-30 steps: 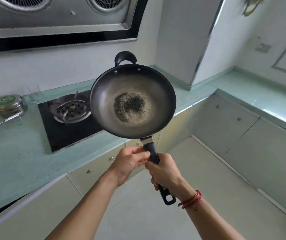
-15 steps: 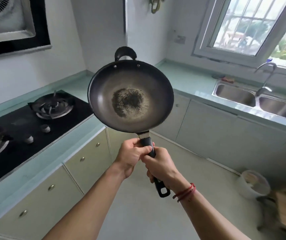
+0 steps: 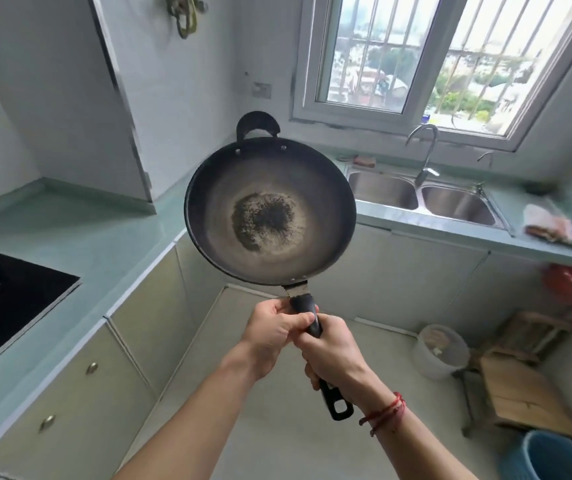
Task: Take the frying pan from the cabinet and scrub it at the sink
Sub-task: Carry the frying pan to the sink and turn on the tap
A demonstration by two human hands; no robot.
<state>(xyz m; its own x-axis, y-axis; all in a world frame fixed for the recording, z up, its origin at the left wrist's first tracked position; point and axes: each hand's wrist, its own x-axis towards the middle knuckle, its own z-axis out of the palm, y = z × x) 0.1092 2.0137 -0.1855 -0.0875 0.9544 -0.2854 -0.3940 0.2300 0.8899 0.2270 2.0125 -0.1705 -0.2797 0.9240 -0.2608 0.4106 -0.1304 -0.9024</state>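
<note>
Kitchen w/ double steel sink (image 3: 419,199) far right. Both hands, left hand (image 3: 274,336) & right hand (image 3: 334,355), clasp round black crusted frying pan (image 3: 270,211) by handle; carry level, lower gently into basin.

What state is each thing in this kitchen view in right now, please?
frying pan: held up in the air, tilted toward the camera, dark burnt residue at its centre.
left grip: curled round the handle, close to the pan.
right grip: curled round the handle lower down.
sink: pan not in it yet.
faucet: no water seen running.
lower cabinet fronts: closed.
</note>
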